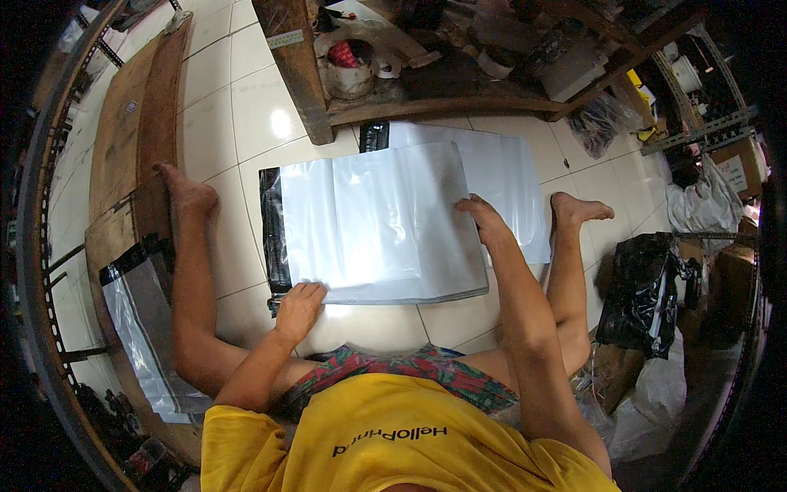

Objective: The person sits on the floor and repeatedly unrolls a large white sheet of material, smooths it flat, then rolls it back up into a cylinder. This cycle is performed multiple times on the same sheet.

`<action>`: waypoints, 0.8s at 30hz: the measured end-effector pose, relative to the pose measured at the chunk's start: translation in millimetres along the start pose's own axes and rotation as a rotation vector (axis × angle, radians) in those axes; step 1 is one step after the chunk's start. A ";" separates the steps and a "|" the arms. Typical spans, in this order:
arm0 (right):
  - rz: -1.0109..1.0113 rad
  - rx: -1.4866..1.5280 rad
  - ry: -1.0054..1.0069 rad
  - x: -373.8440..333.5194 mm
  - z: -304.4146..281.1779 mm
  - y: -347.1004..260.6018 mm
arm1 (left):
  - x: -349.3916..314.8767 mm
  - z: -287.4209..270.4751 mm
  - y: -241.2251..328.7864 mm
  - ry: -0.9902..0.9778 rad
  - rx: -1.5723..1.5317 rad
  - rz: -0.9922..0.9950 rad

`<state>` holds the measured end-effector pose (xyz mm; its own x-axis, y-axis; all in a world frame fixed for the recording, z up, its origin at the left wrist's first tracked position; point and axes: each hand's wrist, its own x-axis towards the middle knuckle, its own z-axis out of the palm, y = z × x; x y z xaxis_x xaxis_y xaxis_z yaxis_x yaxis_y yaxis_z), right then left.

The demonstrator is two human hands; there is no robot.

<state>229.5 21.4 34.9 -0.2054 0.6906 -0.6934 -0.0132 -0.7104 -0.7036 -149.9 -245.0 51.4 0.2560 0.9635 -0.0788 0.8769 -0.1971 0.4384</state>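
Observation:
A stack of pale grey-white plastic mailer bags [377, 221] lies on the tiled floor between my legs, its black edge strip toward the left. My left hand [302, 310] is closed at the near left corner, with fingertips over the near edge. On the right edge, my right hand [482, 216] grips the upper bags between thumb and fingers; part of its grasp is hidden. Partly beneath this stack and to its right lies a second pile of plastic mailer bags [508, 180], its black strip showing at the far side.
A wooden bench [324, 98] with a lower shelf of clutter stands ahead. Wooden boards [135, 123] lie on the left, with more plastic mailer bags [152, 336] beside my leg. Black plastic bags [643, 287] and metal shelving [705, 123] are on the right.

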 end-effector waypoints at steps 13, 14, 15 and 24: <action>0.101 0.026 -0.037 12.3 17.6 -41.0 | -2.4 -6.2 2.8 -0.010 0.001 -0.021; 0.136 0.026 -0.032 11.9 18.3 -44.3 | -1.7 -6.6 2.9 -0.009 0.000 -0.015; 0.103 0.007 -0.037 11.6 19.2 -44.1 | -1.6 -7.5 3.0 -0.007 0.000 -0.012; -0.346 -0.361 0.063 29.8 17.0 -16.7 | -6.7 -2.9 3.0 0.028 0.021 -0.013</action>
<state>207.1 51.6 28.6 -0.1889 0.8921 -0.4105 0.2718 -0.3542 -0.8948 -150.2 -251.6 55.8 0.2336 0.9705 -0.0595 0.8885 -0.1881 0.4186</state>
